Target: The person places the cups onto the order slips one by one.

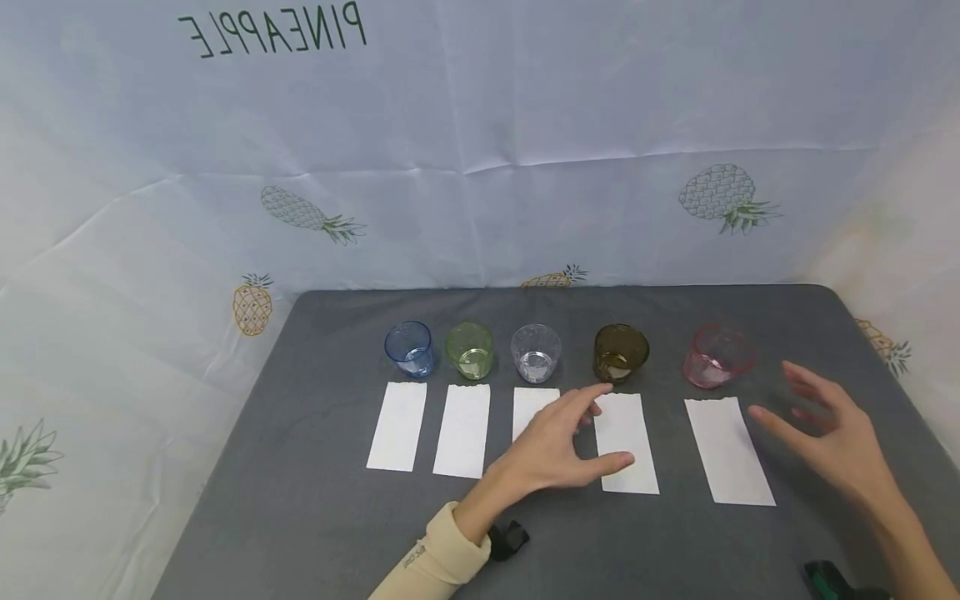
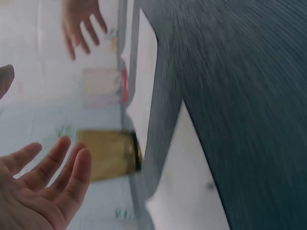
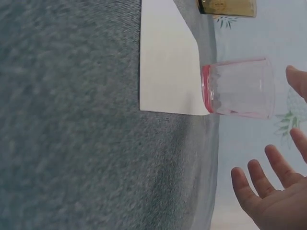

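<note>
Grey table [image 1: 300, 517], pineapple-print sheet [image 1: 585, 100] behind; left hand [image 1: 551, 446] near brown glass [image 1: 621, 352]; right hand [image 1: 838, 442] near pink glass [image 1: 717, 358]; fingers [image 2: 76, 179] loosely spread.

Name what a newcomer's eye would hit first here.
First, five glasses lined across the grey table, from the blue glass at left to the pink glass at right, a white sheet before each. Next, the left hand near the brown glass and the right hand near the pink one. Then mirrored PINEAPPLE lettering, upper left on the backdrop.
</note>
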{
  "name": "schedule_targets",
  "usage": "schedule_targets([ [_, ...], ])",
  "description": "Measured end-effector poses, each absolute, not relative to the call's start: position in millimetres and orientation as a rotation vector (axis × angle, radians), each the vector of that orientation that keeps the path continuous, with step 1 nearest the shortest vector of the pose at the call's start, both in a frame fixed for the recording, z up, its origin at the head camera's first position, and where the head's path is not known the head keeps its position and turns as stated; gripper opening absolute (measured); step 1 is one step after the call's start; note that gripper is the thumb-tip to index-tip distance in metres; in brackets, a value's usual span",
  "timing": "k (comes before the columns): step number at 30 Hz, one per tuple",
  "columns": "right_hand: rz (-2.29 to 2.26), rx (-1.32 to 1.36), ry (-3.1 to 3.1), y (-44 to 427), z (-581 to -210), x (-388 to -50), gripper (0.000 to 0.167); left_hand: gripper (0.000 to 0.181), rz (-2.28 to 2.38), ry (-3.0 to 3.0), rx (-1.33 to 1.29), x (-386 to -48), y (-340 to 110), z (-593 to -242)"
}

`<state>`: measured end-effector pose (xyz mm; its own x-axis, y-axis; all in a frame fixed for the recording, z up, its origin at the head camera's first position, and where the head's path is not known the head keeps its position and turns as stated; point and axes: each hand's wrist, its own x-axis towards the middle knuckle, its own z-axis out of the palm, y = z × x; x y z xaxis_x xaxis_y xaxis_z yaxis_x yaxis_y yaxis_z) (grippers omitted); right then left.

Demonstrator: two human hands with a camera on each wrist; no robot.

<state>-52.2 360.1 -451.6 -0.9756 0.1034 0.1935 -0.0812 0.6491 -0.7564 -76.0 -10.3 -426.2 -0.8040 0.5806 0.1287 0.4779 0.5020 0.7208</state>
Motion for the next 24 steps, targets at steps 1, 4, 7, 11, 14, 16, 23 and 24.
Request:
schedule_targets([
  [1, 1.236, -0.027, -2.651, 360, -451, -53, 0.083, 0.078, 1.176, 2.602, 0.933, -77, -4, -427],
  [4, 1.245, -0.045, -2.647, 358, -450, -56, 0.083, 0.079, 1.131, 2.585, 0.939, -78, 13, -429],
  [7, 1.252, -0.05, -2.638, 356, -448, -60, 0.083, 0.079, 1.067, 2.595, 0.959, -79, 30, -430],
  [11, 1.251, -0.056, -2.63, 352, -446, -64, 0.084, 0.08, 0.976, 2.635, 1.01, -79, 48, -433],
  [14, 1.262, -0.059, -2.627, 349, -444, -67, 0.084, 0.079, 0.929, 2.659, 1.04, -80, 59, -435],
  [16, 1.263, -0.06, -2.627, 347, -443, -68, 0.085, 0.077, 0.907, 2.666, 1.049, -80, 65, -435],
  [23, 1.261, -0.051, -2.616, 344, -443, -75, 0.086, 0.078, 0.812, 2.666, 1.069, -83, 84, -438],
  [24, 1.261, -0.049, -2.611, 343, -443, -76, 0.086, 0.078, 0.792, 2.672, 1.069, -83, 86, -439],
])
